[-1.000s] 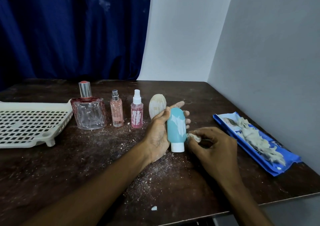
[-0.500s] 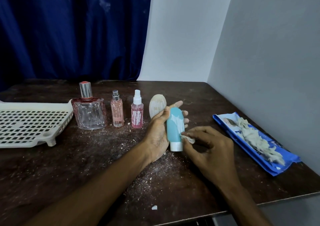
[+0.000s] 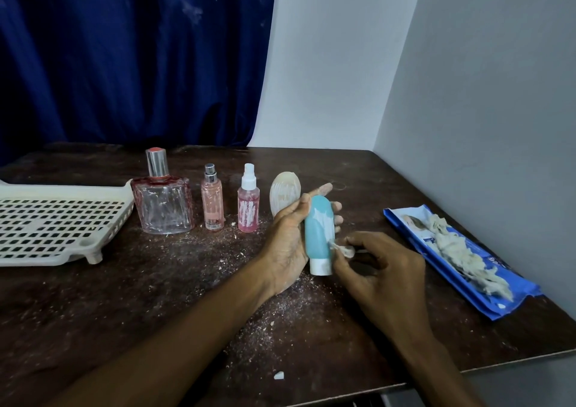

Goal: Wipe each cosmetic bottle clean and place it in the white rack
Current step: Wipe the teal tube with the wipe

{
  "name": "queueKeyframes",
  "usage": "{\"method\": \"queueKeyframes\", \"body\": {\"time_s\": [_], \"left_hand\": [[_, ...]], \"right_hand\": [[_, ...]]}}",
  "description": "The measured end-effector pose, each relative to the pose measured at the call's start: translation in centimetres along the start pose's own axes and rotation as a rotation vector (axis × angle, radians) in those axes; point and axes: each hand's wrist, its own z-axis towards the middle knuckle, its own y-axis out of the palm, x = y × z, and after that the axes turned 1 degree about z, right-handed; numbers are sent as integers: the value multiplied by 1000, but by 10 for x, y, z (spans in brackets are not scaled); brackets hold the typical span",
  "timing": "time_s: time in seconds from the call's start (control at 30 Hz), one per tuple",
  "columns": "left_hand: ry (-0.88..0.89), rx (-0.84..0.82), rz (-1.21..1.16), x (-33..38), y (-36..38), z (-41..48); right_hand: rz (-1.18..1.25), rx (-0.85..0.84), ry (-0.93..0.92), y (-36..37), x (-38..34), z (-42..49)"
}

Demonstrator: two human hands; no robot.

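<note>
Teal tube (image 3: 318,235) held upright, long axis near vertical, white cap down on the surface (image 3: 156,297), rounded end up, white smear on its front. Left hand (image 3: 288,244) grip wrapped around it; right hand (image 3: 377,269) grip pinched closed on a small wipe scrap (image 3: 344,250) touching the tube. White rack (image 3: 59,219) at left holds nothing. Blue packet (image 3: 498,294) carries crumpled used wipes (image 3: 458,250). Four more bottles stand in a row: one large glass perfume bottle (image 3: 162,201), two pink sprays, one cream oval
</note>
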Motion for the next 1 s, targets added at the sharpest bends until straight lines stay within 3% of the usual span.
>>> {"method": "queueKeyframes", "body": {"time_s": [1.0], "left_hand": [[0, -54, -14, 3, 1, -3]], "right_hand": [[-25, -39, -1, 3, 4, -2]]}}
